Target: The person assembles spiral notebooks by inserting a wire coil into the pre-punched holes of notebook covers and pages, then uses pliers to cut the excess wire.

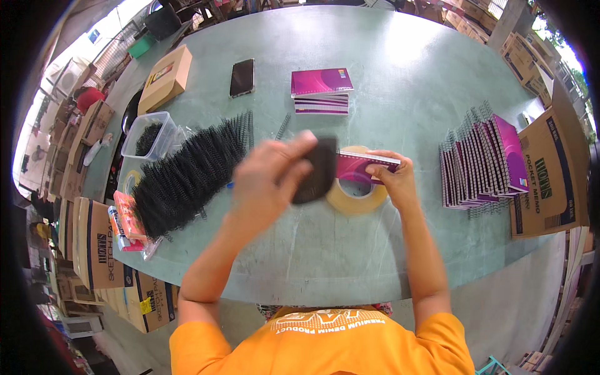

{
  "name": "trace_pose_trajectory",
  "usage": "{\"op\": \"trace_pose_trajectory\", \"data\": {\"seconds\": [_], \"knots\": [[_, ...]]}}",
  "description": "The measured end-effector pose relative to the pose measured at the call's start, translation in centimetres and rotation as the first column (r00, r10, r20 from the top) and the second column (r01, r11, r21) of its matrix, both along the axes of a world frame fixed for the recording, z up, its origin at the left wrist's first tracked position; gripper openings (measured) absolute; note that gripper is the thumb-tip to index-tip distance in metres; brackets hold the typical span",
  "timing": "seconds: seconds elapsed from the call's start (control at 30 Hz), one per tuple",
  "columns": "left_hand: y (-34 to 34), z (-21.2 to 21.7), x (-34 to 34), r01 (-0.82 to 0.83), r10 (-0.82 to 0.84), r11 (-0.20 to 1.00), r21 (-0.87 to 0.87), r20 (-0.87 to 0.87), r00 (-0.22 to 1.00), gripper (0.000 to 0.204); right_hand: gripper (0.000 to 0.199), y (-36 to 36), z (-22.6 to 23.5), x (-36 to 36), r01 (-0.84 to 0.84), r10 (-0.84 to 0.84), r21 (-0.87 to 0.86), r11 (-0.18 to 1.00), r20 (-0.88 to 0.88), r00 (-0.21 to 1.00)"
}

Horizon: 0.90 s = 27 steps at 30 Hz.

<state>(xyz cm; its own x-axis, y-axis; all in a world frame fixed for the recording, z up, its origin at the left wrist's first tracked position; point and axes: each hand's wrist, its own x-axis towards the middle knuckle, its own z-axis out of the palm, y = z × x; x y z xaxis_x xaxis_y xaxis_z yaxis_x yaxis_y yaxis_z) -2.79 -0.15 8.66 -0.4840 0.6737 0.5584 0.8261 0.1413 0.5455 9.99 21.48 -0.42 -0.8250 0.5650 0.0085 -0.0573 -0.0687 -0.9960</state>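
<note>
Person at the green table [387, 56], both hands up over a roll of tan tape [357, 199] lying flat near the middle.

Right hand [394, 178]: fingers closed on the right end of a purple notebook [362, 165], held level just above the tape roll. Left hand [272, 181]: fingers wrapped around a dark flat object [315, 170], blurred, pressed at the notebook's left end. Can't tell what the object is, nor whether a coil is already in that notebook's edge.

Progress, as I read it:
- Done side: a slanted row of purple notebooks with black spiral spines [481, 159] stands to the right, just beside a brown carton [550, 175]. Looks like a good batch finished.
- Still to do: a short stack of purple notebooks [322, 90] on the far side, apparently unbound, only a few.
- Supply: a big heap of loose black spiral coils [187, 172] on the left, plus more in a clear plastic tub [147, 134] beside it. Far more coils than unbound notebooks in view.

So: one piece in hand, most of the visible stock bound, small remainder on the far side.

Also on the table: a black phone [242, 77] far left of centre, a small brown box [165, 78] beyond it. Cartons stacked off the left edge.
</note>
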Motion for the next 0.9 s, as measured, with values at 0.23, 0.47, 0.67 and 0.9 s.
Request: {"op": "trace_pose_trajectory", "data": {"seconds": [0.23, 0.47, 0.67, 0.9], "knots": [[0.5, -1.1, 0.4, 0.058, -0.065, 0.994, -0.093, -0.072, 0.995, 0.035, 0.025, -0.1, -0.4, -0.5, -0.099, 0.102, 0.040, 0.994, -0.077, 0.992], [1.2, -1.9, 0.6, 0.054, -0.053, 0.998, -0.029, 0.033, 0.998, 0.036, 0.027, -1.0, 0.2, 0.1, -0.118, 0.127, 0.105, 0.987, -0.089, 0.988], [2.0, -2.0, 1.4, 0.156, -0.165, 0.969, -0.192, -0.032, 0.986, 0.035, 0.028, -1.3, 0.4, 0.2, -0.137, 0.141, 0.075, 0.988, -0.057, 0.988], [3.7, -1.4, 2.4, 0.209, -0.216, 0.965, -0.157, -0.024, 0.976, 0.041, 0.028, -1.3, -0.6, 0.8, -0.118, 0.123, 0.133, 0.984, -0.031, 0.992]]}}
